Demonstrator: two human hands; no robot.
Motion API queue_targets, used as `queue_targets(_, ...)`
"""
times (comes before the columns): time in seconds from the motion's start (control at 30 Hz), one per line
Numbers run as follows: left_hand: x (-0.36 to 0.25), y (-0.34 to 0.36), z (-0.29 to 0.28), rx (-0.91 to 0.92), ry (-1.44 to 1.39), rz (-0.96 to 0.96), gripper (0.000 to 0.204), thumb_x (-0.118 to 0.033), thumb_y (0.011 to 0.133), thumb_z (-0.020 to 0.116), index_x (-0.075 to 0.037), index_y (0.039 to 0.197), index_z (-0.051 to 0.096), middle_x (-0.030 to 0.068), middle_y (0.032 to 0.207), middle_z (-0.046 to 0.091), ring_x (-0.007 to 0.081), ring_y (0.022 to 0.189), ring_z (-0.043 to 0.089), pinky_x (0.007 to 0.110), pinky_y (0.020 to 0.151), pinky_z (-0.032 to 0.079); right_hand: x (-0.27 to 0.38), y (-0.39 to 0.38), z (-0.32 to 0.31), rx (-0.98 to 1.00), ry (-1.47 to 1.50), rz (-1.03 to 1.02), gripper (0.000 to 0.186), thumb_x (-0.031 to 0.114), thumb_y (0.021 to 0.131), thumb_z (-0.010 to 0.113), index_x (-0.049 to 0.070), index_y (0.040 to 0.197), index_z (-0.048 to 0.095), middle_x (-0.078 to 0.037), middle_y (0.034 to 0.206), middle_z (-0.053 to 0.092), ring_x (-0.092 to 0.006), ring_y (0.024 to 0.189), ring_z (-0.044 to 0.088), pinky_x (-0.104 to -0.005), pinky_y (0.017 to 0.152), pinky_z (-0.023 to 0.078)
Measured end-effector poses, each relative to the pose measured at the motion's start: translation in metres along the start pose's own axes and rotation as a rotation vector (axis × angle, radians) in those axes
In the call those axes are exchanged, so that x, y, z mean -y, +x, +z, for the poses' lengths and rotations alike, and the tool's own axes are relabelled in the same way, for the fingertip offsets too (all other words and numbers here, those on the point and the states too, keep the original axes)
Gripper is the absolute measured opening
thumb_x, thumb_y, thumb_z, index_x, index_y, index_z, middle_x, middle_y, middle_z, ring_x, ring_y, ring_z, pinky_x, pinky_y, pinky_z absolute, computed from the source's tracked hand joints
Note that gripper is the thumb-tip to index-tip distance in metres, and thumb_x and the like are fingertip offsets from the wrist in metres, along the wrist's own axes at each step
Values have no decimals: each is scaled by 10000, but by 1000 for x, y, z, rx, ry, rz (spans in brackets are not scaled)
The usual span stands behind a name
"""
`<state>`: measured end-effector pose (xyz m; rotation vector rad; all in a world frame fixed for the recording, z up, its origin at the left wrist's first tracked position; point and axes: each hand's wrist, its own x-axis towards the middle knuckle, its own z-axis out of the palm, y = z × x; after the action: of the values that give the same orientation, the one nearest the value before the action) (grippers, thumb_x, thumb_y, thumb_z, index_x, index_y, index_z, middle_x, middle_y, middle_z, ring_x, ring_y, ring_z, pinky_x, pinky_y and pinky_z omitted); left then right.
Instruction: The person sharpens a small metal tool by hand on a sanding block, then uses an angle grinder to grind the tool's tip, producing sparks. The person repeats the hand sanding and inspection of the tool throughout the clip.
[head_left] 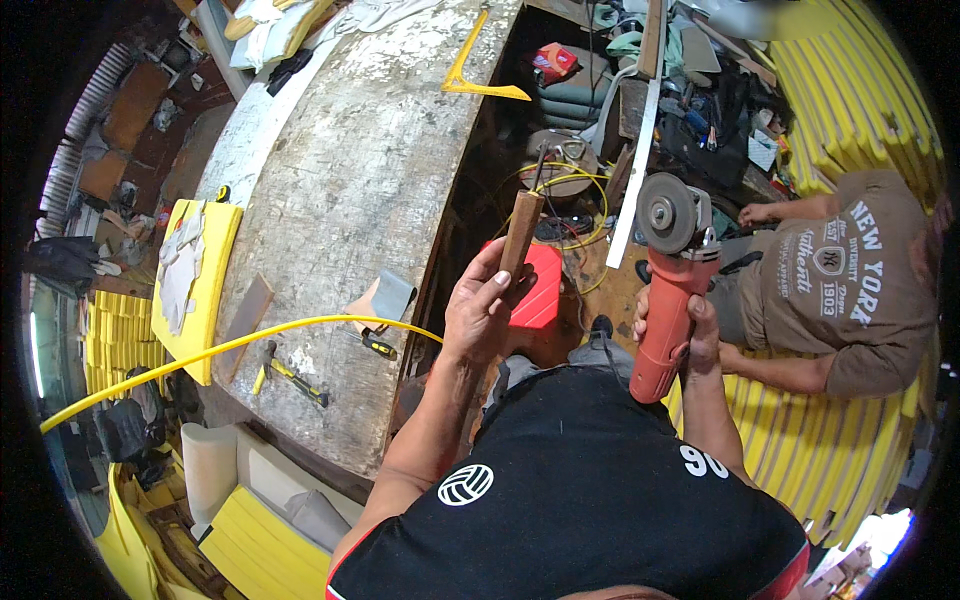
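Note:
My right hand (700,335) is wrapped round the body of a red angle grinder (668,320), held upright with its grey disc (668,213) at the top. To the left, my left hand (482,312) grips a brown wooden handle (522,230). A thin dark metal shaft (541,165) seems to rise from the handle's top end, but its kind is unclear. The handle and the grinder disc are apart. Behind my left hand is a red plastic stool (540,283).
A worn wooden table (350,180) bears a yellow square (465,80), a hammer (265,365) and a box cutter (378,345). A yellow hose (250,347) crosses its near end. Another person (840,280) sits at the right by stacked yellow foam (780,420). Cables (600,185) lie on the floor.

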<state>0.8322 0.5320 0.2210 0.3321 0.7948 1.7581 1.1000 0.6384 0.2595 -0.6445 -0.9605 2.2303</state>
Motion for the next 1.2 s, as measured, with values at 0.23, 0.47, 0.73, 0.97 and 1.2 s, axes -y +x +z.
queue_targets(0.23,-9,-6,1,-29,-22,3,537,-67,919,616,-3,1420,435,139,1298,561,254,1152,584,455,1072,463,-3,-4,9,-25,-28,-19,652,546,814,685,-3,1144,567,-123,961,646,-223,804,690,-342,730,581)
queue_targets(0.47,-9,-11,-1,-10,-19,-22,548,-62,913,615,-6,1423,423,135,1307,545,254,1149,583,450,1059,478,-11,-10,5,-21,-11,-25,768,540,846,667,14,1354,432,-139,958,604,-228,790,662,-373,693,584)
queue_targets(0.73,-2,-19,-10,58,-1,4,597,-13,833,556,-19,1417,427,110,1253,577,229,1105,604,424,1027,486,-11,-9,7,11,-37,-14,706,549,849,660,-43,1203,508,-142,958,598,-236,812,665,-393,707,579)
queue_targets(0.97,2,-17,-32,89,-11,35,355,-183,1022,501,-41,1347,475,67,1092,602,169,971,606,333,904,491,-6,-3,24,100,-58,95,732,589,824,663,-10,1215,512,-144,978,618,-243,766,672,-391,686,573)
queue_targets(1.2,-12,-10,-30,-43,117,153,307,-270,1049,513,-76,1286,533,7,974,609,87,881,565,252,825,460,-1,19,67,138,96,256,651,527,895,596,-18,1242,524,-153,981,671,-233,764,708,-362,682,605)
